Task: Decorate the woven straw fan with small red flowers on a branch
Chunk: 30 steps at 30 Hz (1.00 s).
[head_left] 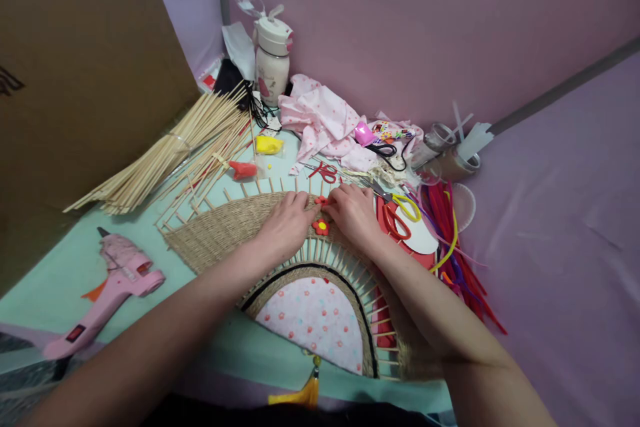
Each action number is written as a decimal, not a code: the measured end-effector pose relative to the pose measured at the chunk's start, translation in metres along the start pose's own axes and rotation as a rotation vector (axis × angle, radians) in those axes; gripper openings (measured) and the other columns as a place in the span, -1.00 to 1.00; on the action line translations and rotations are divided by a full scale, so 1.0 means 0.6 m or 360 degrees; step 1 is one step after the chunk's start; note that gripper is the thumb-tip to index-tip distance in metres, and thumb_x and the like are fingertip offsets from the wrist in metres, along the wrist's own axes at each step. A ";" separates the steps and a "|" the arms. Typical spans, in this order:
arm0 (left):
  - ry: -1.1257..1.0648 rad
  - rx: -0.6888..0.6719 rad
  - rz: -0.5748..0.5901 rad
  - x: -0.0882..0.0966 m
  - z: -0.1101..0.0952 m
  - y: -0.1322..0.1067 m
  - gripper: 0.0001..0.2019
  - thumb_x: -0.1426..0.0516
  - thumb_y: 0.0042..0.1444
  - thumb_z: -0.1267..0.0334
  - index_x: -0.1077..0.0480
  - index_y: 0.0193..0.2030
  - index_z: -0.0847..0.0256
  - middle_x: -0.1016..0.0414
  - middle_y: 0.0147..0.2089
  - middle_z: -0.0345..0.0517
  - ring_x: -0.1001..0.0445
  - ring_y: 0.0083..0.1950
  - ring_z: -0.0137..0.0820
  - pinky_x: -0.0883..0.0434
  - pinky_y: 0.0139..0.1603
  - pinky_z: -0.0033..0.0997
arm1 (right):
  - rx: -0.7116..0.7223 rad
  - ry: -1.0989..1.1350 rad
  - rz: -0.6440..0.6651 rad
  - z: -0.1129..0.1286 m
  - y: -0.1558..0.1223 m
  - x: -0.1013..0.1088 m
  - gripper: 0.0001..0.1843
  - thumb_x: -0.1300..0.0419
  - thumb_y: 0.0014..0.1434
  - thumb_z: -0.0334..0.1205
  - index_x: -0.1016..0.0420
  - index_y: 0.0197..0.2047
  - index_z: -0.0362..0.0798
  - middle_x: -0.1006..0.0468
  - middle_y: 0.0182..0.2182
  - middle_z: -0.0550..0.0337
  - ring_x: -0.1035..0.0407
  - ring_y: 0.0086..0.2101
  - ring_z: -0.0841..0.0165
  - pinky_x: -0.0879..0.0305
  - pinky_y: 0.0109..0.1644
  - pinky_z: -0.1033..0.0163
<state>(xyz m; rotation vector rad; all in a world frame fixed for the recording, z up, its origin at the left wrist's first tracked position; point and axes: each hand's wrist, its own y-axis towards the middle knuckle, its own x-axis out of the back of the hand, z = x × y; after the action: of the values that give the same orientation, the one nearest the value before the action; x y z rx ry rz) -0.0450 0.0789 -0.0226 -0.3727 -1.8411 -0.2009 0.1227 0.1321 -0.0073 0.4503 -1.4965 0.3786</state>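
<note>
A half-round fan of woven twine on thin sticks (210,235) lies on the table, with a patterned cloth half-circle (310,313) at its base. On its woven band sits a red flower with a yellow centre (321,227). Just above it, a second red flower (321,201) is partly hidden by my fingers. My left hand (286,223) is closed, its fingertips pressed to that upper flower's left side. From the right, my right hand (351,213) pinches at the same flower. A yellow tassel (305,392) hangs from the fan's base.
A pink glue gun (117,280) lies at left, below bundled sticks (175,150). A white bottle (273,60) and pink cloth (320,117) stand behind. Orange-handled scissors (397,221), coloured pipe cleaners (445,227) and a cup of glue sticks (467,160) are at right.
</note>
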 end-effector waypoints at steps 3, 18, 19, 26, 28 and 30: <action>-0.0044 0.0015 -0.0006 0.001 0.002 -0.003 -0.55 0.13 0.28 0.41 -0.25 0.27 0.17 -0.24 0.02 0.07 -0.16 0.06 -0.19 -0.31 0.07 -0.17 | -0.0014 0.0019 -0.0041 -0.003 -0.014 0.008 -0.85 -0.14 0.29 -0.18 -0.49 -0.23 -0.03 -0.51 -0.21 0.13 -0.30 -0.12 0.24 0.07 -0.15 0.16; 0.0128 0.0011 0.0040 0.009 -0.013 -0.002 -0.50 0.12 0.26 0.42 -0.18 0.34 0.20 -0.26 0.08 0.16 -0.20 0.09 -0.10 -0.32 0.04 -0.09 | 0.0051 -0.0156 0.0139 0.004 -0.061 0.012 -0.57 0.00 0.33 -0.09 -0.32 0.23 0.11 -0.41 -0.09 0.04 -0.22 -0.12 0.18 0.01 -0.12 0.11; 0.0127 0.0007 0.0038 0.008 -0.013 -0.002 -0.50 0.13 0.26 0.42 -0.17 0.34 0.23 -0.26 0.08 0.17 -0.19 0.09 -0.09 -0.32 0.04 -0.10 | 0.0064 -0.0163 0.0155 0.004 -0.060 0.011 -0.56 0.00 0.33 -0.08 -0.31 0.24 0.12 -0.41 -0.08 0.04 -0.21 -0.11 0.17 0.00 -0.11 0.10; 0.0084 0.0033 -0.0035 -0.001 -0.001 -0.001 -0.51 0.15 0.26 0.44 -0.16 0.32 0.30 -0.27 0.04 0.15 -0.19 0.04 -0.14 -0.30 0.04 -0.14 | 0.0061 -0.0126 0.0203 0.009 -0.052 0.014 -0.60 0.00 0.32 -0.04 -0.36 0.18 0.13 -0.39 -0.04 0.03 -0.22 -0.08 0.15 -0.03 -0.08 0.08; 0.0084 0.0059 -0.0048 0.001 0.000 0.001 -0.50 0.16 0.25 0.45 -0.15 0.32 0.32 -0.27 0.04 0.16 -0.19 0.03 -0.15 -0.30 0.03 -0.14 | 0.0034 -0.0117 0.0193 0.009 -0.049 0.017 -0.57 0.02 0.33 -0.04 -0.32 0.22 0.14 -0.38 -0.01 0.01 -0.21 -0.05 0.13 -0.03 -0.06 0.08; 0.0089 0.0073 -0.0034 0.005 -0.003 0.005 -0.51 0.15 0.25 0.44 -0.17 0.31 0.31 -0.28 0.04 0.15 -0.20 0.03 -0.15 -0.29 0.04 -0.13 | 0.0009 -0.0124 0.0183 0.007 -0.046 0.018 -0.54 0.03 0.33 -0.03 -0.29 0.25 0.12 -0.38 0.01 -0.01 -0.20 -0.03 0.12 -0.03 -0.05 0.06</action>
<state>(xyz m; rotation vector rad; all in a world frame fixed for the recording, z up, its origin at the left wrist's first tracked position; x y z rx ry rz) -0.0432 0.0813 -0.0194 -0.3125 -1.7921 -0.1821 0.1331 0.1058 0.0021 0.3879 -1.6022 0.4601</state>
